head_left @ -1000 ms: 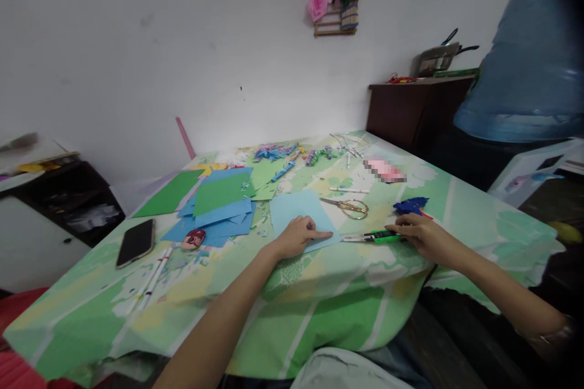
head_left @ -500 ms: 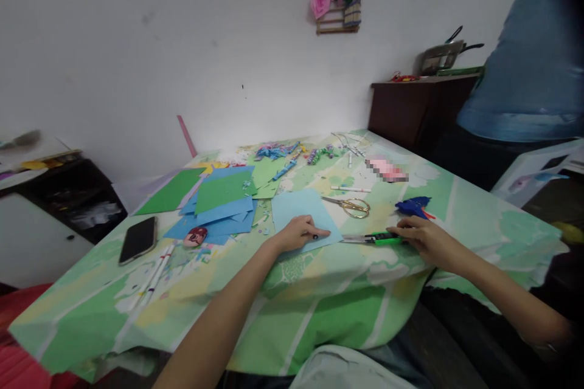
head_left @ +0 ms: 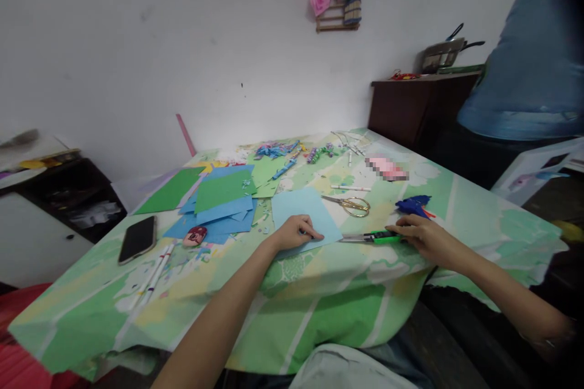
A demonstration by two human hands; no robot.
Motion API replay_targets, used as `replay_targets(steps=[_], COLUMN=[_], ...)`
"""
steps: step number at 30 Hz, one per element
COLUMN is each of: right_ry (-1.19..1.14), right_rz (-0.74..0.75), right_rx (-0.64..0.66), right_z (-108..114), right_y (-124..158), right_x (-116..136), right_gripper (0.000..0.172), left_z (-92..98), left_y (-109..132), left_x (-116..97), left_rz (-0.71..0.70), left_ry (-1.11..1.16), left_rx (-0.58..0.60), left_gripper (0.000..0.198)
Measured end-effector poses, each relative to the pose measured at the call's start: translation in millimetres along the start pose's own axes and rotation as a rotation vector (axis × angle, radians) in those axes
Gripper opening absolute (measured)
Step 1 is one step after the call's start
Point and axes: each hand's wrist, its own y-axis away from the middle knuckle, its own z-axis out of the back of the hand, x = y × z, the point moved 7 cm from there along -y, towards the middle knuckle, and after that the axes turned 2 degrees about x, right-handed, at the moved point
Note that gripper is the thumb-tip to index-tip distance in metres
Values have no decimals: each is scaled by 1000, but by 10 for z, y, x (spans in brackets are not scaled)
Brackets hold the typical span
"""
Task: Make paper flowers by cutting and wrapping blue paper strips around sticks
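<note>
My left hand (head_left: pixel 298 233) rests on a light blue sheet of paper (head_left: pixel 303 203), its index finger stretched out and pressing near the right part of the sheet. The other fingers are partly curled and partly hidden. At the handle end of a green and black utility knife (head_left: pixel 381 237), my right hand (head_left: pixel 422 237) has its thumb and fingers closed on it. The knife lies low over the table with its blade out, pointing left, the tip at the sheet's lower right corner. Just behind the knife are gold-handled scissors (head_left: pixel 356 206).
Blue and green paper sheets (head_left: pixel 223 191), a phone (head_left: pixel 138 240), a small pink and red item (head_left: pixel 195 236) and markers (head_left: pixel 157 270) lie left. A white marker (head_left: pixel 350 188), a blue crumpled item (head_left: pixel 413 205) and a blurred pink item (head_left: pixel 387 169) lie right. A person (head_left: pixel 529 67) stands at right.
My left index fingertip has drawn back slightly to the left on the sheet. My right hand and the utility knife have hardly moved.
</note>
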Motion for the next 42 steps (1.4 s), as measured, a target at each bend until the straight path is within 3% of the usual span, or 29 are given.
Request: replay_targets(steps=[20,42], right_ry=[9,11], right_rz=[12,50], right_rx=[-10,8], right_z=[-41,-90], right_y=[-68,-134], right_x=[108,260], right_gripper=[39,41], left_z=[54,54], left_y=[4,24], left_x=[51,6], left_rz=[38,25], left_ry=[72,-56], left_rx=[-40,-64], left_gripper=[29,31])
